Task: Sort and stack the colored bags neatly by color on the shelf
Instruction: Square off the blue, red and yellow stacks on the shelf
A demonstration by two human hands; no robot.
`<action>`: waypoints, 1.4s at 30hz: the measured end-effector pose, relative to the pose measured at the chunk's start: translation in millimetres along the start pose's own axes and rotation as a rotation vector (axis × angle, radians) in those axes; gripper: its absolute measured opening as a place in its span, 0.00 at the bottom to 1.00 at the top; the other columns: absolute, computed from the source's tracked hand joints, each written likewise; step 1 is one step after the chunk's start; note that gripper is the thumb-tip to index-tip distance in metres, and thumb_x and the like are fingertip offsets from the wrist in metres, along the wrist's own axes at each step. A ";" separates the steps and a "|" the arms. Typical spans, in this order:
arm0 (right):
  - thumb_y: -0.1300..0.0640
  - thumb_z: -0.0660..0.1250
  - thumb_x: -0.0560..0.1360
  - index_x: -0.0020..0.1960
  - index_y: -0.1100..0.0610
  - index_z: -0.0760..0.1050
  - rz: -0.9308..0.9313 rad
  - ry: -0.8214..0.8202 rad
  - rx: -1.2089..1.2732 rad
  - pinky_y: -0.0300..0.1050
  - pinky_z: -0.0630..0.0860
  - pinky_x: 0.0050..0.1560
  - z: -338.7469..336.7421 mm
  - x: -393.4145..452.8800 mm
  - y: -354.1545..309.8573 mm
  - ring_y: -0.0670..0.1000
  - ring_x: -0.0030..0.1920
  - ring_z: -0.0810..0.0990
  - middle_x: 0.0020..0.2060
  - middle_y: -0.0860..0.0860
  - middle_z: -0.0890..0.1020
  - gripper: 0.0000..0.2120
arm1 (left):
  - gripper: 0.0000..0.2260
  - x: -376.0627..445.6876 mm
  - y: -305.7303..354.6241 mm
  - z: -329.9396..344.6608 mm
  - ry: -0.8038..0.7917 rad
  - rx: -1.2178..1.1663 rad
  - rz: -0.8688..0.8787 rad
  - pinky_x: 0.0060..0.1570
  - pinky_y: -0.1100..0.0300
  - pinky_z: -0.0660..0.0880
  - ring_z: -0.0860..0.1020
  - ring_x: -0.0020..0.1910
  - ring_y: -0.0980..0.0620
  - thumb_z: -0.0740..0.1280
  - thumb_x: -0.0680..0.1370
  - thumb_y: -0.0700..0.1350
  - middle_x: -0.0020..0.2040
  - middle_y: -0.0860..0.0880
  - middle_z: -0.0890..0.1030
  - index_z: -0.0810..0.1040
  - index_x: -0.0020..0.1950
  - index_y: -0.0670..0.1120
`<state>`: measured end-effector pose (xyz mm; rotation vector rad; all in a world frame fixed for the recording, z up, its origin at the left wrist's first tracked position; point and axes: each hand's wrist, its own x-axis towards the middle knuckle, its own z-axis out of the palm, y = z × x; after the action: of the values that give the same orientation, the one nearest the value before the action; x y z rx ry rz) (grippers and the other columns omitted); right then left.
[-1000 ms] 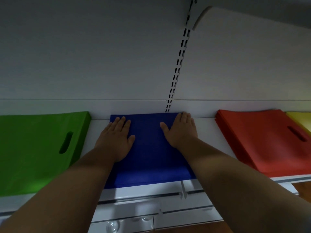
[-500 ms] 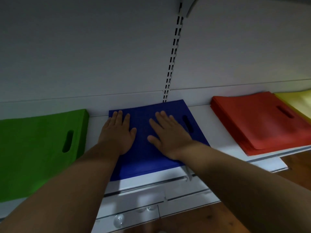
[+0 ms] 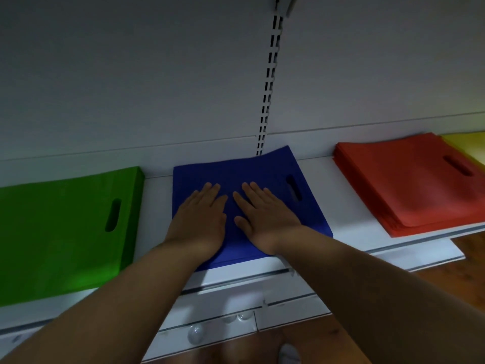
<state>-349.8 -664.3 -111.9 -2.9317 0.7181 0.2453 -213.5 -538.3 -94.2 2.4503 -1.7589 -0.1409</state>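
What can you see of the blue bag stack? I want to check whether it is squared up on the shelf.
The blue bag stack is a flat pile of deep blue bags that look like non-woven fabric, with an oval cut-out handle near its right edge. It lies on the white shelf between the green stack and the red stack, apart from both. Its far right corner curls up against the back panel. The left hand and right hand press flat on top, side by side.

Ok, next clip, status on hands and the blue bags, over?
Left hand and right hand both flat, pressing blue bag stack. Stack sits between green stack and red stack on shelf. Nothing in the way.
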 end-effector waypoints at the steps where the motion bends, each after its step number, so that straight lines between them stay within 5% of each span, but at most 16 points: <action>1: 0.39 0.41 0.82 0.79 0.50 0.38 -0.001 0.003 0.003 0.49 0.38 0.77 0.7 -0.3 0.0 0.50 0.78 0.35 0.79 0.51 0.38 0.30 | 0.24 -5.0 3.0 4.4 -0.051 -0.015 -0.034 0.76 0.58 0.40 0.41 0.79 0.53 0.48 0.85 0.51 0.81 0.50 0.44 0.49 0.80 0.48; 7: 0.40 0.41 0.83 0.79 0.50 0.37 0.003 -0.013 -0.003 0.49 0.38 0.78 2.4 2.0 -1.1 0.50 0.78 0.34 0.79 0.50 0.38 0.30 | 0.29 -12.1 0.3 23.3 -0.095 0.038 -0.052 0.77 0.56 0.38 0.37 0.78 0.53 0.44 0.83 0.59 0.80 0.50 0.40 0.41 0.80 0.49; 12: 0.36 0.42 0.81 0.79 0.49 0.36 -0.059 -0.080 -0.058 0.49 0.38 0.78 -11.2 -8.3 16.5 0.49 0.77 0.33 0.78 0.50 0.36 0.33 | 0.41 -14.3 2.6 22.9 -0.115 0.106 -0.050 0.76 0.54 0.38 0.37 0.78 0.52 0.28 0.70 0.66 0.80 0.49 0.39 0.39 0.80 0.49; 19: 0.34 0.45 0.80 0.80 0.51 0.39 0.123 0.065 0.077 0.46 0.39 0.78 -18.2 -31.0 62.1 0.48 0.77 0.32 0.78 0.49 0.35 0.36 | 0.49 -12.8 5.7 20.8 -0.175 0.122 -0.066 0.76 0.47 0.37 0.33 0.77 0.53 0.33 0.66 0.79 0.79 0.52 0.36 0.36 0.79 0.52; 23: 0.35 0.43 0.80 0.80 0.56 0.40 0.309 0.100 0.151 0.45 0.40 0.77 -15.3 -31.3 61.4 0.50 0.78 0.36 0.79 0.52 0.39 0.37 | 0.49 -15.2 6.3 16.9 -0.188 0.128 -0.078 0.75 0.42 0.35 0.32 0.77 0.53 0.33 0.64 0.78 0.79 0.52 0.35 0.36 0.79 0.53; 32: 0.34 0.43 0.80 0.80 0.58 0.38 0.302 0.003 0.120 0.49 0.42 0.78 -8.9 -22.0 65.6 0.52 0.78 0.38 0.79 0.54 0.40 0.39 | 0.44 -12.7 5.0 18.4 -0.256 0.127 -0.150 0.74 0.41 0.34 0.29 0.76 0.43 0.30 0.63 0.78 0.78 0.43 0.31 0.30 0.76 0.60; 38: 0.34 0.44 0.80 0.79 0.59 0.38 0.296 -0.077 0.140 0.50 0.43 0.78 -26.9 -17.5 65.1 0.53 0.79 0.39 0.79 0.55 0.41 0.39 | 0.32 -3.5 5.6 13.5 -0.339 0.146 -0.174 0.74 0.40 0.35 0.31 0.76 0.42 0.39 0.78 0.69 0.78 0.43 0.31 0.31 0.77 0.59; 42: 0.38 0.44 0.82 0.79 0.58 0.39 0.266 0.064 0.114 0.47 0.39 0.78 -46.0 -36.9 72.7 0.51 0.79 0.39 0.79 0.53 0.41 0.35 | 0.31 -9.2 8.9 4.8 -0.304 0.135 -0.178 0.75 0.41 0.37 0.34 0.78 0.44 0.39 0.79 0.67 0.79 0.44 0.34 0.34 0.78 0.58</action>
<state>-410.1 -718.6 -65.2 -2.7426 1.0941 0.1288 -225.5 -532.6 -97.5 2.8083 -1.7030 -0.4472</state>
